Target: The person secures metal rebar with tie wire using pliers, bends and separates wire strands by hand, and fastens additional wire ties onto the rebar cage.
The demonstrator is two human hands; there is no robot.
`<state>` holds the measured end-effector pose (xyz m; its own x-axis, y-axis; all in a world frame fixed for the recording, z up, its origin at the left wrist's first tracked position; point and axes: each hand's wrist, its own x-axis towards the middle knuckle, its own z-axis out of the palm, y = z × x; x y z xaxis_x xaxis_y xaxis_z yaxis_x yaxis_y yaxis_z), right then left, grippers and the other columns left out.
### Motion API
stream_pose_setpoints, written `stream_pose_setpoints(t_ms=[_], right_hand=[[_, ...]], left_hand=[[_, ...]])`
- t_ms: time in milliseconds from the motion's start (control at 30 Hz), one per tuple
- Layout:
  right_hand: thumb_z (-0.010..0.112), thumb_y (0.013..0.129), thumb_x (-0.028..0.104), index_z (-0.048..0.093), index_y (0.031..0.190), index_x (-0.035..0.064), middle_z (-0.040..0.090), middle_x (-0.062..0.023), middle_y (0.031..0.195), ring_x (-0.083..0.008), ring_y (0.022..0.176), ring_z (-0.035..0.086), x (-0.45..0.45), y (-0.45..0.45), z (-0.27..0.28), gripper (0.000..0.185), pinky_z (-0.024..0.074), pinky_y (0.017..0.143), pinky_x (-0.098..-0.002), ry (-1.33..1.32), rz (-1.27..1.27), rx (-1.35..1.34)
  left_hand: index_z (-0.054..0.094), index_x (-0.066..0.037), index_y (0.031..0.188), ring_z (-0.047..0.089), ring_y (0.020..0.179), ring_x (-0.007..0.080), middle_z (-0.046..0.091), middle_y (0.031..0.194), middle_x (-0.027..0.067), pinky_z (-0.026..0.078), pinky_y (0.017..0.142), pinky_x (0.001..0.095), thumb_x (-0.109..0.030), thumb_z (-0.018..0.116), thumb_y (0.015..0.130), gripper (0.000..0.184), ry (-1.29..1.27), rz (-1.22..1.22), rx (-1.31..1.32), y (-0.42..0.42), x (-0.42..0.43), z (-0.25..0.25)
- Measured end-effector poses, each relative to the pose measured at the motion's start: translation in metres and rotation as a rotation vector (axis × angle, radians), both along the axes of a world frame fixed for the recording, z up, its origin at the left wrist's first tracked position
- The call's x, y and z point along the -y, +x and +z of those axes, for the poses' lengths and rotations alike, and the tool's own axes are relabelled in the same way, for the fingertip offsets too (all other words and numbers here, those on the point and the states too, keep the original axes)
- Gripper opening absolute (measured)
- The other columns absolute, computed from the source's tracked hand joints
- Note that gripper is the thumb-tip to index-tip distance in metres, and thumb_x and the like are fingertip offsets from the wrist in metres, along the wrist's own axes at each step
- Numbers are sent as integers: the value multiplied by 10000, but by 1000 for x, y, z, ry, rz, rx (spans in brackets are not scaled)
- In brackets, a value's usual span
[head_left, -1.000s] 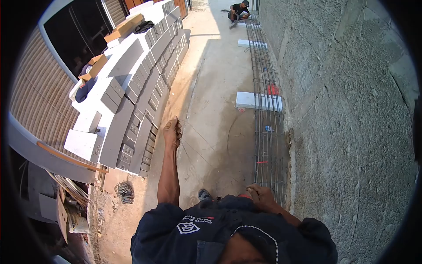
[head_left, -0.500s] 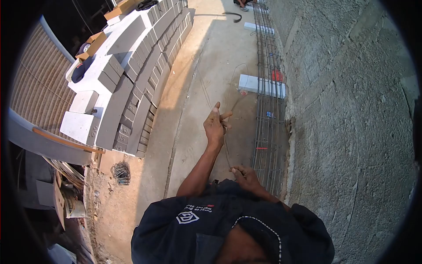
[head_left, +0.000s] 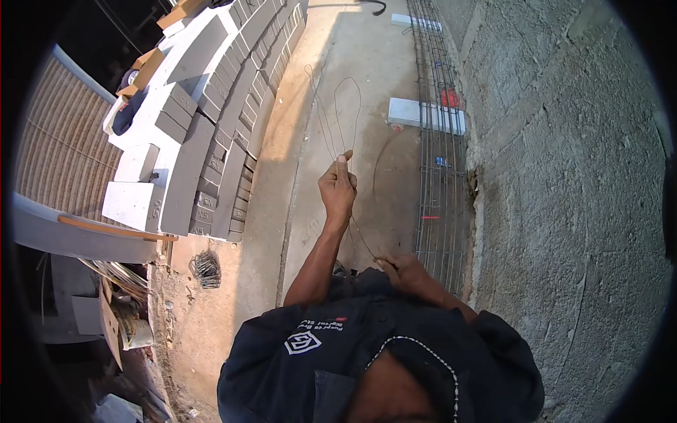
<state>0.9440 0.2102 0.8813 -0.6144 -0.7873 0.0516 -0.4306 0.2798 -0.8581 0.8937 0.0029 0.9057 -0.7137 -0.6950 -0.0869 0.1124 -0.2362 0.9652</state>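
Head camera, and we're on a thin, brownish metal wire point(head_left: 363, 244), bent into loops, held out over the concrete floor point(head_left: 310, 218)! Take the left hand as the clock's centre: the wire rises toward eleven and twelve, then trails down toward five. The left hand point(head_left: 338, 187) has it pinched, thumb against curled fingers; the right hand point(head_left: 403, 272), at five o'clock, grips the lower stretch between thumb and bent fingers.

Handling, then: it looks very light, springy rather than stiff, quick to bend or tangle, hardly fragile. Best hold? Where the strands gather, just below the loops, a second pinch lower down to steady the sway; cut ends could prick.

Now the count! Two loops stand up, one narrow, one wider; the strands inside the grip I can't count. One long, grey steel-bar cage point(head_left: 441, 190) runs past at three o'clock, beside one rough grey wall point(head_left: 564, 176). Two pale rectangular blocks lie beneath it, the near block point(head_left: 405, 113) at two, the far block point(head_left: 400, 20) at one. One heap of bent metal pieces point(head_left: 205, 269) sits at eight, its pieces too jumbled to number. One big stack of pale grey blocks point(head_left: 226, 183) fills nine to eleven.
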Motion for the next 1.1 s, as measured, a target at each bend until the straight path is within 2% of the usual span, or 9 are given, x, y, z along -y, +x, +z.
stream_pose_setpoints(t_ms=[100,167,300,400,533,667,900,1000,1100], right_hand=[[574,821,140,615,911,66,602,-84,760,-259,719,607,-21,-33,-4,123,482,627,-351,66,98,-511],[583,779,153,598,883,109,590,-51,848,-209,834,592,-33,-68,28,115,484,653,-351,300,72,-741],[590,774,170,582,866,143,536,-25,1112,-194,1093,502,-24,-111,65,96,387,951,-425,30,15,-1106],[613,763,172,588,871,158,563,2,1083,-183,1076,521,-21,-127,74,111,330,1011,-444,67,51,-1166],[681,737,165,580,880,171,596,34,1006,-171,1007,543,-30,-139,51,176,369,963,-438,74,99,-1004],[691,725,148,590,875,161,616,34,958,-158,916,578,-34,-133,35,181,403,918,-408,48,57,-862],[666,776,236,611,913,130,621,0,953,-165,863,581,-40,-106,20,182,426,857,-359,-83,54,-1047],[668,781,282,607,898,123,617,-22,905,-183,837,588,-38,-89,22,207,425,862,-373,-28,-7,-940],[664,786,313,605,883,123,608,-5,869,-173,817,591,-35,-66,43,221,443,788,-356,57,-95,-1102]], left_hand=[[678,-7,964,271,431,36,353,489,-64,220,404,233,-339,533,921,365,-272,-231,223,7,16,-14],[692,-12,915,262,440,35,346,486,-68,214,411,240,-319,552,910,337,-248,-423,282,17,14,-17],[678,6,852,247,392,23,336,459,-75,187,377,234,-298,533,920,343,-263,-704,305,32,-13,-9],[680,0,851,273,394,27,379,476,-56,202,378,225,-295,527,923,340,-193,-798,289,39,-18,2],[679,2,856,330,431,35,464,528,-26,247,396,221,-301,530,920,344,-108,-888,294,50,-12,15],[678,8,895,375,492,45,509,572,-19,301,445,232,-287,573,898,314,-351,-876,141,66,-21,1],[690,5,872,357,506,56,464,548,-43,300,474,244,-252,632,864,264,-336,-901,313,84,-17,18],[700,-13,822,317,479,46,395,498,-60,258,452,244,-286,614,872,290,-301,-905,387,81,-17,19],[700,-28,804,273,444,33,361,475,-71,212,423,241,-306,603,876,303,-327,-948,412,76,-22,15]])
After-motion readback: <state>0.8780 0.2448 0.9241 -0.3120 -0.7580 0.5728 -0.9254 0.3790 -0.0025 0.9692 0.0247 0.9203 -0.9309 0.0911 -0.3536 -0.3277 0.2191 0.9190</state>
